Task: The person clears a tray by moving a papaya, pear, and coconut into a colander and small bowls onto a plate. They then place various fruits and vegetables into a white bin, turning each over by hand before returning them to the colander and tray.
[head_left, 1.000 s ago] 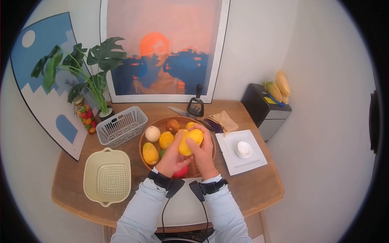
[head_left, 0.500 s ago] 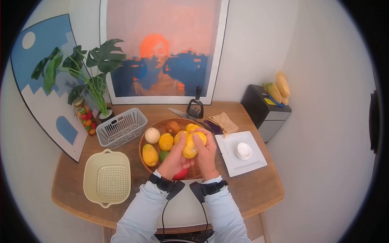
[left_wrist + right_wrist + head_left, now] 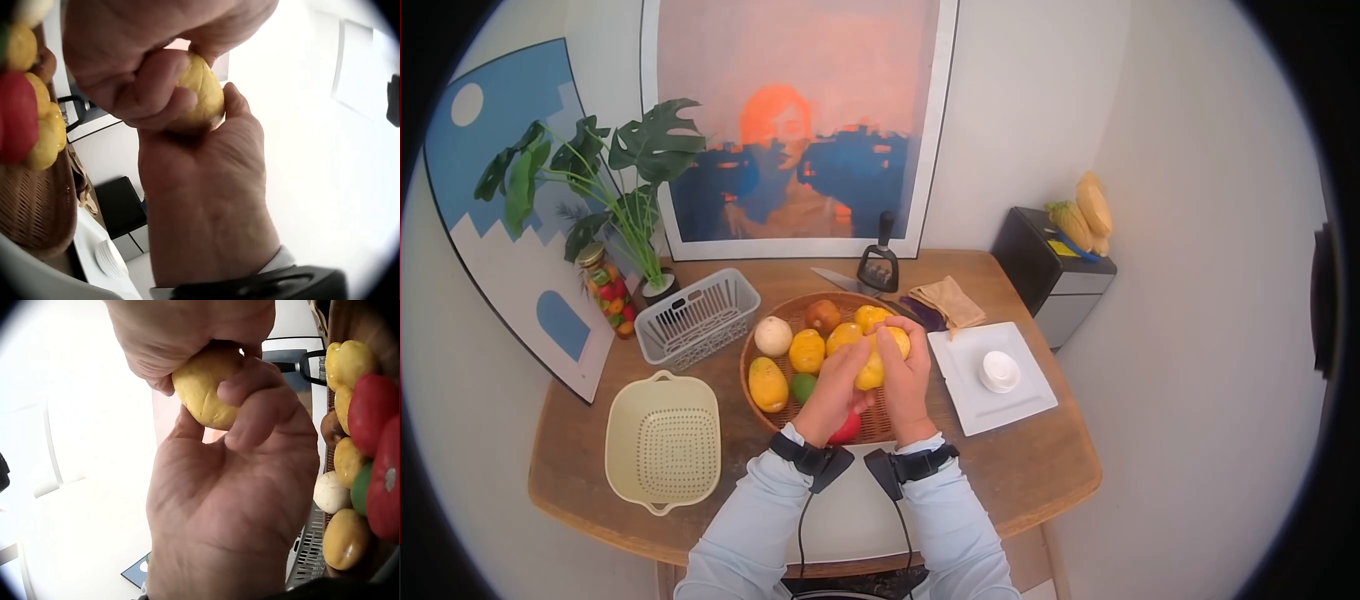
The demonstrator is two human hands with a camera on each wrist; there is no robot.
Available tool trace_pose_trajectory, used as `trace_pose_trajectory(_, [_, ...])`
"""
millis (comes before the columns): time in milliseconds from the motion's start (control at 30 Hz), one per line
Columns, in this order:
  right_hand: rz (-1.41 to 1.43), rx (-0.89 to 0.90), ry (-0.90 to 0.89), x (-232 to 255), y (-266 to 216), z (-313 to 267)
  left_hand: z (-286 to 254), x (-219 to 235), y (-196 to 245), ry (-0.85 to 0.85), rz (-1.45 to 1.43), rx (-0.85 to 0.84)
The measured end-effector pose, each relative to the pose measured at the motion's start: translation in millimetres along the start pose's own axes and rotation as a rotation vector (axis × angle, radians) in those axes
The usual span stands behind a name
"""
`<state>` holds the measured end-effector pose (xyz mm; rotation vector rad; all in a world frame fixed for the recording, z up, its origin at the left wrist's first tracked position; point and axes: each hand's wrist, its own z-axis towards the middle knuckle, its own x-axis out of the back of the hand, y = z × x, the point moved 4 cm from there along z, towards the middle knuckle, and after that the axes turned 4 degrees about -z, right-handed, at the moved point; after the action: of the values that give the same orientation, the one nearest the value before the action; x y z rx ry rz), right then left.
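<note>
My left hand [image 3: 840, 385] and right hand [image 3: 908, 385] together grip a yellow mango [image 3: 870, 376] above the round woven basket [image 3: 878, 428]. Curled fingers of both hands wrap the mango [image 3: 203, 94] in the left wrist view and cover much of its skin. In the right wrist view, creases show on the mango [image 3: 203, 387]. Around the hands, the basket holds several yellow fruits [image 3: 807, 352], a white round vegetable [image 3: 773, 337], a brown one [image 3: 822, 316], a green one [image 3: 803, 388] and red ones [image 3: 381, 412].
Left of the basket stand a grey plastic basket [image 3: 700, 315] and a cream colander [image 3: 662, 440]. A white square plate with a small white bowl [image 3: 999, 372] lies at right. Behind are a knife [image 3: 835, 280], a black-handled tool [image 3: 880, 265] and a cloth [image 3: 947, 300].
Both hands have turned the mango between them. The right thumb has moved up from across its front, and the fingers now hide more of it. The wrists have stayed nearly in place.
</note>
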<state>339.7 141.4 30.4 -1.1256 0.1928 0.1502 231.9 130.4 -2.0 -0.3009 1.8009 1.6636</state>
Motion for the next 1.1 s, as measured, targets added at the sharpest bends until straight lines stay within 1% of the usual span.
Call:
trace_pose_trajectory(33, [0.017,0.006,-0.008,-0.8,-1.4,0.5,0.3,2.9,0.5,0.005,0.044,-0.015])
trace_pose_trajectory(133, [-0.030,0.133,-0.183,-8.3,-25.4,-3.5,-4.2,8.3,8.5,-0.091,-0.129,0.064])
trace_pose_trajectory(233, [0.011,0.032,-0.187,-13.5,-21.5,-6.3,-8.8,1.1,14.8,-0.092,-0.214,0.082])
trace_pose_trajectory(333, [-0.076,0.025,-0.023,-6.0,-9.7,-3.8,-0.9,-3.5,7.3,0.135,-0.139,-0.003])
trace_pose_trajectory(433, [-0.033,-0.050,0.034,0.7,1.5,0.7,-4.8,-3.8,10.4,0.097,0.217,-0.031])
trace_pose_trajectory(533, [-0.139,0.159,-0.073,-1.5,-11.9,1.9,-6.4,-1.9,12.3,0.031,-0.042,0.086])
trace_pose_trajectory(633, [-0.150,0.174,-0.147,-7.6,-23.8,-1.6,-13.3,-13.7,20.8,0.008,-0.180,0.114])
trace_pose_trajectory(733, [-0.112,0.086,-0.062,-8.5,-23.0,-5.3,-10.9,-24.3,18.9,0.245,-0.250,0.102])
trace_pose_trajectory(800, [-0.158,0.036,-0.003,-6.3,-17.5,-4.4,-4.3,-4.4,8.1,0.132,0.004,0.023])
trace_pose_trajectory(833, [-0.182,0.011,0.028,-4.5,-14.2,-3.5,-4.1,-3.5,9.1,0.073,0.130,-0.016])
trace_pose_trajectory(933, [0.160,-0.019,-0.106,-2.3,-7.3,0.5,-6.4,-6.0,11.6,0.099,0.025,0.048])
trace_pose_trajectory(1033, [0.144,0.030,-0.184,-5.9,-17.7,-0.8,-12.2,-13.7,17.0,0.044,-0.086,0.094])
trace_pose_trajectory(1100, [0.086,0.003,-0.087,-5.1,-10.3,-1.9,-5.1,-9.3,8.7,0.038,-0.078,0.050])
